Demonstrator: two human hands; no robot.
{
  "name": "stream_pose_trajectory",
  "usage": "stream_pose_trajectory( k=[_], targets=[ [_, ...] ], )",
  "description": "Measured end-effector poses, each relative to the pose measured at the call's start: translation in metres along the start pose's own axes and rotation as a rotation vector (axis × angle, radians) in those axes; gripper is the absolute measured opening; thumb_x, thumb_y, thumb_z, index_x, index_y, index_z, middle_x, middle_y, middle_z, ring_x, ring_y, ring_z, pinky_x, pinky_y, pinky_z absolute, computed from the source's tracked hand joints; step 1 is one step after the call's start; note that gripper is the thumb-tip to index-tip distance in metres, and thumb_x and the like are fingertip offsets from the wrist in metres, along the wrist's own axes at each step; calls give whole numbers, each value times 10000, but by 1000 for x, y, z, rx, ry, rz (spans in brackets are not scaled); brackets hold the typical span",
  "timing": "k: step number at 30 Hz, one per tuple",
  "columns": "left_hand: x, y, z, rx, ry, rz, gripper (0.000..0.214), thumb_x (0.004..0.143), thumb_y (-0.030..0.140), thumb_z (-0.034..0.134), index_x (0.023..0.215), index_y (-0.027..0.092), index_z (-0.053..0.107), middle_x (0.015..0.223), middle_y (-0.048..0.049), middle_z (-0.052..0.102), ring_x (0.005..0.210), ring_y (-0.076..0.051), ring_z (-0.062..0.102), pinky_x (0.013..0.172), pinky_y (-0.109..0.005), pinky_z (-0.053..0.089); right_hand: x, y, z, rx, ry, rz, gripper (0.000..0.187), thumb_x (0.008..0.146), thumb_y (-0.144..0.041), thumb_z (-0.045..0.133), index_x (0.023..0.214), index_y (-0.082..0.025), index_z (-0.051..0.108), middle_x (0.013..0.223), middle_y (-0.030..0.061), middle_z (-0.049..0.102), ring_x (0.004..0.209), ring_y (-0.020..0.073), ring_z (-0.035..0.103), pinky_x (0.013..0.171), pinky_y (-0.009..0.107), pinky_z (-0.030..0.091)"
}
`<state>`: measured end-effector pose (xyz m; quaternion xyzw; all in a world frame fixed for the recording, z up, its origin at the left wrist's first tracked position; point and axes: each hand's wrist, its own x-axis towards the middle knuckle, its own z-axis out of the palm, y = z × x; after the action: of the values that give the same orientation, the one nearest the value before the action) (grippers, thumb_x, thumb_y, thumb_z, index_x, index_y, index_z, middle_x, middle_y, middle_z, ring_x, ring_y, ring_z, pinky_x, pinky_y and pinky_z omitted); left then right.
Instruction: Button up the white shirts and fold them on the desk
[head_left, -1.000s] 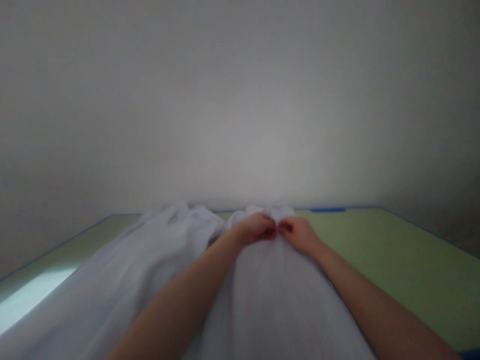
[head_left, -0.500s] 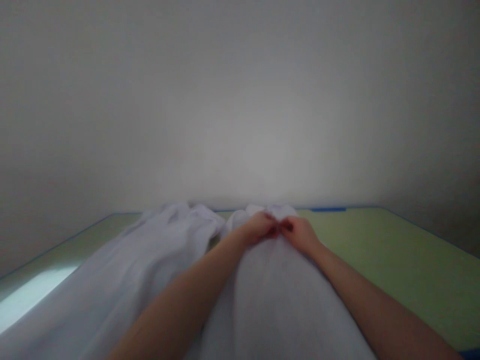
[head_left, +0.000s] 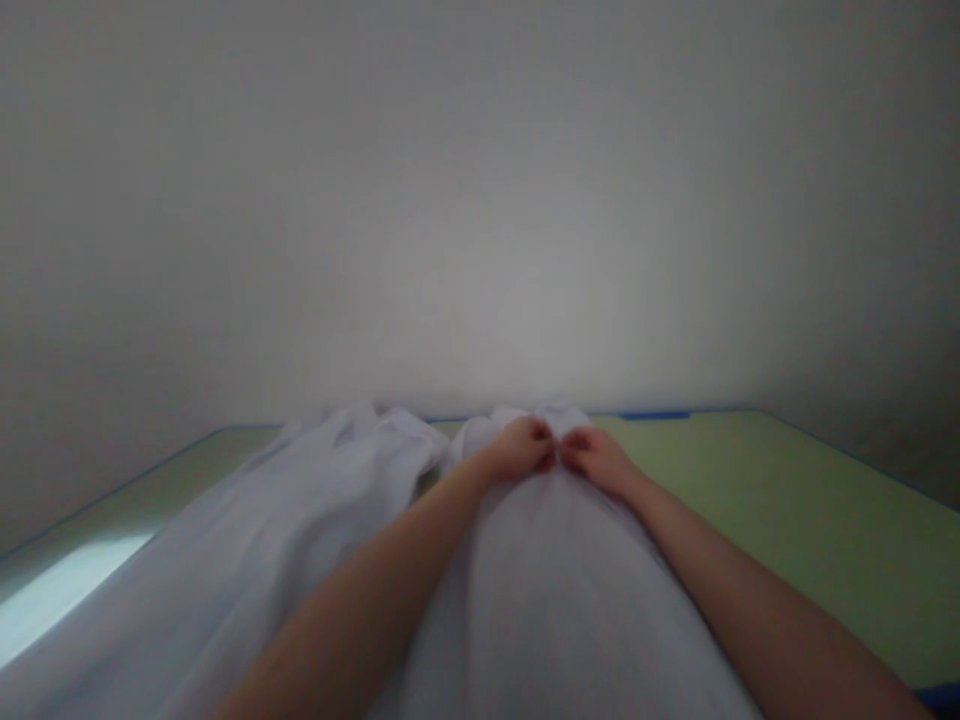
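A white cloth garment (head_left: 585, 590) stretches from the near edge toward the back of the table, and its kind is not clear. At its far part my left hand (head_left: 525, 447) pinches the cloth from the left. My right hand (head_left: 596, 458) pinches it from the right, its fingertips almost touching those of the left. Small folds run toward me from where the fingers meet. Whatever small part lies between the fingertips is too blurred to make out. Left of my left forearm lies a wide spread of the same white cloth (head_left: 300, 540), rumpled at its far end.
The light green tabletop (head_left: 780, 510) has a blue edge. A darker blue strip (head_left: 656, 415) sits on its back edge. Behind it rises a plain grey-white wall (head_left: 525, 220). Bright light reflects off the table at the left.
Both hands stay at the same spot on the cloth. The fingers have shifted slightly, and the right hand sits a touch higher in view.
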<state>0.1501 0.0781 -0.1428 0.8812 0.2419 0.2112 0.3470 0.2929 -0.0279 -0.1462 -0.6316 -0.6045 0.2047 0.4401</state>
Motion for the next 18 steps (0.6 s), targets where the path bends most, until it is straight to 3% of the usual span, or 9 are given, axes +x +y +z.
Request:
stream_pose_trajectory(
  k=[4, 9, 13, 18],
  targets=[
    [-4, 7, -8, 181, -9, 167, 191, 773, 286, 502, 687, 148, 602, 610, -11, 598, 572, -114, 520, 568, -212, 391, -2, -2, 0, 175, -54, 49, 140, 657, -296, 553, 652, -162, 513, 527, -40, 501, 477, 83, 428, 486, 219, 302],
    [-11, 19, -14, 291, 15, 350, 138, 752, 215, 493, 709, 151, 608, 661, -25, 610, 610, -125, 506, 575, -215, 365, -5, -3, 0, 240, -57, 108, 135, 623, -283, 560, 656, -160, 514, 531, -43, 489, 489, 80, 417, 492, 214, 298],
    [-11, 22, -14, 317, 72, 330, 160, 762, 246, 501, 704, 149, 613, 668, -26, 610, 596, -121, 484, 545, -214, 333, -3, -1, 0, 365, -20, 157, 147, 601, -280, 555, 662, -159, 498, 555, -30, 488, 515, 91, 427, 509, 222, 325],
    [-8, 16, -14, 269, -9, 307, 317, 817, 380, 474, 660, 138, 604, 581, 1, 565, 548, -99, 446, 508, -209, 298, -1, 2, 0, 438, -3, 134, 215, 594, -311, 615, 668, -148, 496, 573, -27, 496, 533, 90, 430, 512, 218, 326]
  ],
)
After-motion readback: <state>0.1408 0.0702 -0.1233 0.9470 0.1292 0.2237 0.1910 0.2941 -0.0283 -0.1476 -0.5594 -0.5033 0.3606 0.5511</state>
